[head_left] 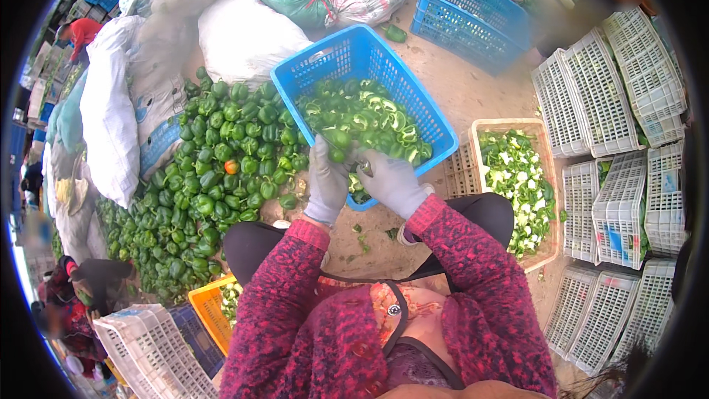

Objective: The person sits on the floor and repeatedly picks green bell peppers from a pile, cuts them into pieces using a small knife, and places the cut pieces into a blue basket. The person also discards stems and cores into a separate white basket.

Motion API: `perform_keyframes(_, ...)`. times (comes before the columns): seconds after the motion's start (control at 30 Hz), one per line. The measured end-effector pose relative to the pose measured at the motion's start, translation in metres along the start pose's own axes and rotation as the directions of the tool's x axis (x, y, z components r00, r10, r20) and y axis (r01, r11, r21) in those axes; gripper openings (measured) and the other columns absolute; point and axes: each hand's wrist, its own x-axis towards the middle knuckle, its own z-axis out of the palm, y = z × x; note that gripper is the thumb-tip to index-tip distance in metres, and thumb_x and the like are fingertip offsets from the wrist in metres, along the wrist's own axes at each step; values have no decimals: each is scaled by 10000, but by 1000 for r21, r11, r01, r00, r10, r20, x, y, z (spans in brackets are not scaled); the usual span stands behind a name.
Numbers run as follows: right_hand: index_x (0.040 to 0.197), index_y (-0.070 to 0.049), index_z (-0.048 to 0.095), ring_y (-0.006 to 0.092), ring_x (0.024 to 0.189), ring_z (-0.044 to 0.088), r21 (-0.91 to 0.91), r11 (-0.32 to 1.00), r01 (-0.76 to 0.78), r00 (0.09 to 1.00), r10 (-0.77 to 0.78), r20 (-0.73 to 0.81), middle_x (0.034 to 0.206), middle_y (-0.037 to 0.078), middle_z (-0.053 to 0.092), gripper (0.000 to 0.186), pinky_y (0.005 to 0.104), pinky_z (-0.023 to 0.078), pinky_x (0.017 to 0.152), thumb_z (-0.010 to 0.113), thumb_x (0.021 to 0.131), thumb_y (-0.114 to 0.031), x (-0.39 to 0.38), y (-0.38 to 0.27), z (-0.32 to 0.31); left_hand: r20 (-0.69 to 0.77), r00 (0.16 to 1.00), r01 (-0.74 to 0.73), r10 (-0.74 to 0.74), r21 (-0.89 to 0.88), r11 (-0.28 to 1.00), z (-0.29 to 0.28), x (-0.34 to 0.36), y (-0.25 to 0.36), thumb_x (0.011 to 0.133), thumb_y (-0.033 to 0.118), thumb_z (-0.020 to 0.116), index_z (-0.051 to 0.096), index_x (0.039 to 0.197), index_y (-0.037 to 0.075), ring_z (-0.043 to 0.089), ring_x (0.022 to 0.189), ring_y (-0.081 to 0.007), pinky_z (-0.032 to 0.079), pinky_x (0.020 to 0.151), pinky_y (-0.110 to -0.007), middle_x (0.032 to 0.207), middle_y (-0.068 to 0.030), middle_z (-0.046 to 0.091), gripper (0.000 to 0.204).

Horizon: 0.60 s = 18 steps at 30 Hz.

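Both my hands wear grey gloves and meet over the near edge of a blue plastic crate [434, 120]. My left hand [327, 185] is closed around a green bell pepper [338, 146], held up at its fingertips. Right beside it, my right hand [395, 183] is closed, its fingertips near the pepper. A small dark greenish thing shows at those fingertips; I cannot make out what it is. Inside the crate lie many cut green pepper pieces [377, 120], curved and pale on their inner sides. A large heap of whole green peppers [221, 133] spreads at the left, with one orange-red pepper [232, 167] among them.
A pale crate [555, 199] of green and white pepper trimmings stands at my right. Stacked white crates [583, 96] line the right side. Another blue crate [465, 18] is farther off, near a person's arm. Full sacks [247, 37] lie at the back left; a yellow crate [207, 310] is near left.
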Motion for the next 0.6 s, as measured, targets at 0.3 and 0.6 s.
perform_keyframes(0.3, 1013, -77, 621, 367, 792, 723, -61, 998, 0, 1000, 0, -3, 844, 146, 736, 228, 493, 561, 704, 697, 907, -264, 25, 28, 30, -18, 997, -37, 69, 698, 715, -27, 18, -11, 945, 423, 766, 428, 1384, 9, 592, 1103, -135, 511, 946, -320, 1210, -102, 611, 691)
perform_keyframes(0.6, 1018, -30, 648, 160, 523, 583, 493, 642, -587, 778, 280, 562, 708, 43, 624, 308, 322, 448, 471, 729, 888, -297, 35, 48, 7, -31, 981, 185, -191, 427, 885, -40, 22, -28, 971, 251, 716, 501, 1346, -31, 644, 1081, -148, 557, 869, -303, 1193, -127, 666, 516)
